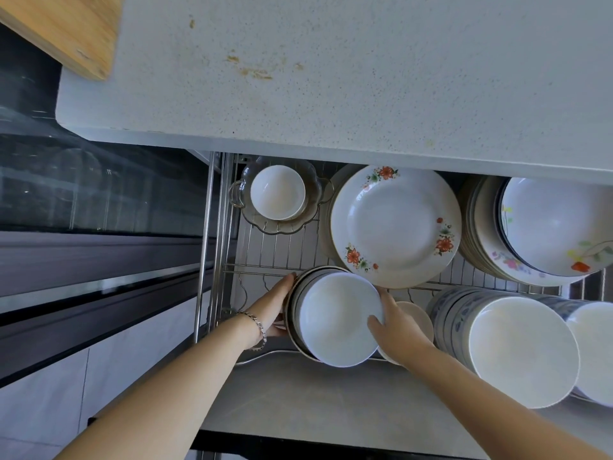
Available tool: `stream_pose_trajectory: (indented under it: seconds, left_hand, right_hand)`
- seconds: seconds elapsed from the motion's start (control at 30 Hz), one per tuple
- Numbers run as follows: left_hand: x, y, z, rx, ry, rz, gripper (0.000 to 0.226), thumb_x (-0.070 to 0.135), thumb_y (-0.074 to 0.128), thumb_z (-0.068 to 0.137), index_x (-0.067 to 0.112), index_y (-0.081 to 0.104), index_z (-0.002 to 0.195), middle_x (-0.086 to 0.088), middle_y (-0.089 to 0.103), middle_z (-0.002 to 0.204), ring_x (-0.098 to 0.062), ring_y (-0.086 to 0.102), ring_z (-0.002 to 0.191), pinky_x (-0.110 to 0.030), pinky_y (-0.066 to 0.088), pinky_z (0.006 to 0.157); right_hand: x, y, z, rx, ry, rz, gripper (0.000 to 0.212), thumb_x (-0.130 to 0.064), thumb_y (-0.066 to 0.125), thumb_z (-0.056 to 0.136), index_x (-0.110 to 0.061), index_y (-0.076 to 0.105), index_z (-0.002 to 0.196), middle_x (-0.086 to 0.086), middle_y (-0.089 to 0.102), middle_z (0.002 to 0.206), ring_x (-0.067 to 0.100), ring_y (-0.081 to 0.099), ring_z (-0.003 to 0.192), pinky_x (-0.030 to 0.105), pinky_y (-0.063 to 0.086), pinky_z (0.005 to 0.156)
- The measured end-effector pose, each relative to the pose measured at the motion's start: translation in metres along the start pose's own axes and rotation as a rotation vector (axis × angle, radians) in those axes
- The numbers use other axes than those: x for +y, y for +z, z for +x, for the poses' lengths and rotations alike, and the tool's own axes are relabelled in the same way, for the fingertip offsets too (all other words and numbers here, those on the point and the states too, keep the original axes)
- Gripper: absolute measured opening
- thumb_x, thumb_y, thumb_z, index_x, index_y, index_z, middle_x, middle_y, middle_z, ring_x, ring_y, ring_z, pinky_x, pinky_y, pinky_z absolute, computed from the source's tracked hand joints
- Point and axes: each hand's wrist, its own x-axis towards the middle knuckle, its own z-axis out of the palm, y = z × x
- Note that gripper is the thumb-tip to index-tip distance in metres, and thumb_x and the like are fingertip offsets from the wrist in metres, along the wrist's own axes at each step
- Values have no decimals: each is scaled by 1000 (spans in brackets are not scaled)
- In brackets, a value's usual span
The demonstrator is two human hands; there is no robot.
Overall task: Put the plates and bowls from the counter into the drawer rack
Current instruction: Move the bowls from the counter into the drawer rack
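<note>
I hold a stack of white bowls (336,318) between both hands, low in the front left part of the open drawer rack (275,247). My left hand (277,307) grips the stack's left side; a bracelet is on that wrist. My right hand (393,330) grips the right rim, thumb inside the top bowl. Behind the stack lies a pile of flowered plates (396,224). A small white bowl (278,192) sits in a glass dish (311,180) at the back left. Whether the stack rests on the wires I cannot tell.
The speckled counter (331,78) overhangs the drawer, with a wooden board (63,28) at its far left. More plate piles (547,227) and a blue-patterned bowl stack (517,350) fill the right side. A small cream bowl (418,320) sits under my right hand. Glass-fronted oven at left (83,180).
</note>
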Motion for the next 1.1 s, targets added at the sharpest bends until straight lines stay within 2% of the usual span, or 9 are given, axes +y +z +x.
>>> stream_pose_trajectory:
  seconds: [0.13,0.2,0.3,0.43,0.5,0.67,0.8,0.93,1.1]
  left_hand:
    - [0,6,-5,51,68,51,24,43,35,97,40,51,114,2,64,103,-21,61,91,-36,53,76]
    - [-3,4,-4,72,147,128,39,39,33,99,41,36,138,0,54,133,-27,55,117,-43,52,89]
    - [-8,1,-4,130,283,311,43,30,30,102,28,32,145,-6,45,145,-27,47,130,-46,40,107]
    - [-13,0,0,144,320,247,40,24,32,102,23,38,141,-11,51,138,-28,54,117,-44,50,93]
    - [-14,0,2,140,261,104,34,23,36,101,26,44,134,-11,58,124,-25,60,93,-32,52,70]
    - [-11,-5,10,169,58,-168,13,24,52,94,20,63,98,-7,62,70,-20,61,50,-22,51,45]
    - [-11,-12,8,184,37,-214,13,20,51,94,15,63,93,-3,65,57,-20,61,46,-20,49,38]
    - [-18,-14,3,162,100,-95,29,11,39,98,26,57,115,-10,63,97,-21,60,69,-27,54,50]
    - [-23,-2,0,122,136,-68,37,3,37,97,27,52,123,-6,61,99,-17,59,69,-26,54,45]
  right_hand:
    - [1,-4,2,14,-17,16,53,-12,41,95,-25,28,145,16,62,103,29,58,79,35,48,68]
    - [1,-4,0,21,-22,21,54,-13,43,94,-27,30,144,14,63,102,30,59,84,33,47,71]
    - [-1,-4,-2,15,-23,48,57,-15,47,92,-30,30,144,12,64,113,31,61,97,35,50,81]
    - [-6,-7,7,-59,-8,66,60,-15,48,91,-29,26,145,6,57,127,25,56,102,30,46,82]
    - [-10,-6,12,-139,22,137,68,-13,50,90,-29,17,147,4,55,116,23,54,90,28,49,72]
    - [-19,-1,15,-220,9,201,72,-8,45,86,-35,15,146,5,54,115,27,56,88,27,51,53]
    - [-19,5,14,-211,6,141,72,-15,45,83,-42,14,143,5,61,88,22,59,67,25,51,54]
    - [-17,5,14,-188,-22,142,73,-16,46,83,-39,15,145,3,60,104,23,58,75,23,49,54]
    - [-14,-10,9,-170,-17,113,63,-10,47,87,-34,25,142,2,57,107,20,57,73,20,45,50]
